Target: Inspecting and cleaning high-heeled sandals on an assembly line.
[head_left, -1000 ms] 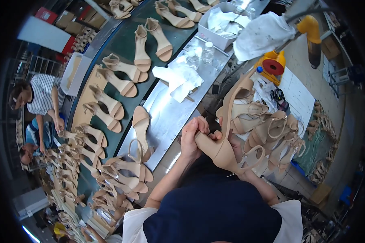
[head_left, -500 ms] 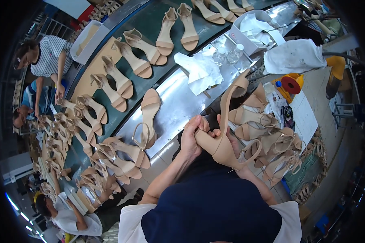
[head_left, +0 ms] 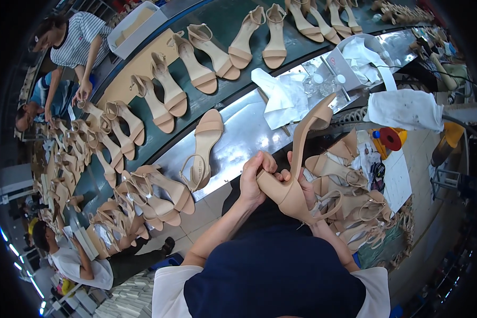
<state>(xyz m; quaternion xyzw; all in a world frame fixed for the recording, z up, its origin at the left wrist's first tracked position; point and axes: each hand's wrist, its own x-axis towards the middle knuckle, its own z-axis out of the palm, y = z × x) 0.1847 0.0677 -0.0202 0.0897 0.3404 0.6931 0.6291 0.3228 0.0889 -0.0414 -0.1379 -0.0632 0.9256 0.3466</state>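
Both my hands hold a beige high-heeled sandal (head_left: pixel 290 200), its sole side turned toward me and its toe pointing up and away. My left hand (head_left: pixel 255 179) is closed around the block heel. My right hand (head_left: pixel 306 191) grips the shoe from behind, its fingers partly hidden by the sandal. The ankle strap hangs loose beside my right wrist. On the metal ledge ahead lies a single beige sandal (head_left: pixel 209 139) with its strap toward me. A heap of similar sandals (head_left: pixel 350 199) sits right of my hands.
A green conveyor belt (head_left: pixel 143 142) carries rows of sandals. Crumpled white cloth (head_left: pixel 281 98) and plastic bottles (head_left: pixel 331 84) rest on the metal ledge, near a white box (head_left: pixel 344 66). A cloth-wrapped machine arm (head_left: pixel 405 109) juts in at right. Co-workers stand left, one in a striped shirt (head_left: pixel 82 40).
The view has turned slightly, so belt and ledge appear shifted. My hands keep the same grip on the sandal, which has barely moved.
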